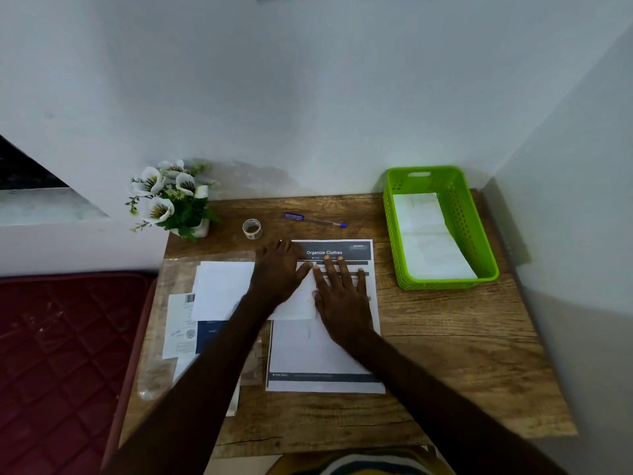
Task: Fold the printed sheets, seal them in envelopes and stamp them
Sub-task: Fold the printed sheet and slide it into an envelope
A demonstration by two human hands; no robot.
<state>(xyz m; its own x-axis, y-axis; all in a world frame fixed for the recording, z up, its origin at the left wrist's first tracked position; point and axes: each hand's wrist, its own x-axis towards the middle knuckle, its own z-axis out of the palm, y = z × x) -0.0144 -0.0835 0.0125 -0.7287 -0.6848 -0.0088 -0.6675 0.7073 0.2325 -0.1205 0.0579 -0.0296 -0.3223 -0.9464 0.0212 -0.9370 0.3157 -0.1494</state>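
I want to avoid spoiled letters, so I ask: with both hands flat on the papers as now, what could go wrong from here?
1. The left hand and right hand press a white folded sheet that overlaps the printed sheet; the lower one may slide and crease crooked.
2. Papers under the left forearm lie near the table edge; the arm might sweep them off.

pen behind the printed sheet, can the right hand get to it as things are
Probably yes. The pen lies bare on the table just past the printed sheet, nothing between it and the right hand, which rests flat on the sheet, holding nothing.
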